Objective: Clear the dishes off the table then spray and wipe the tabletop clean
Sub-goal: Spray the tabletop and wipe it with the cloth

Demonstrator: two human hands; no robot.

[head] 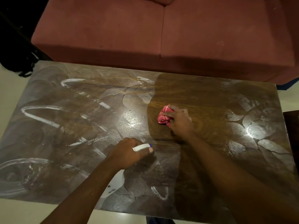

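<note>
A dark wooden tabletop (80, 126) fills the view, covered with whitish dried smears and ring marks. A darker, clean-looking patch (186, 97) runs through the middle. My right hand (180, 121) presses a crumpled red patterned cloth (165, 116) flat on that patch. My left hand (127, 153) is closed around a white spray bottle (141, 147), near the table's front; its white head with a blue nozzle tip pokes out between the fingers, and the white body shows below my forearm. No dishes are on the table.
A red-brown sofa (161, 29) stands just behind the table's far edge. A black bag (17, 62) lies on the pale floor at the far left corner. A dark piece of furniture (292, 126) touches the right edge.
</note>
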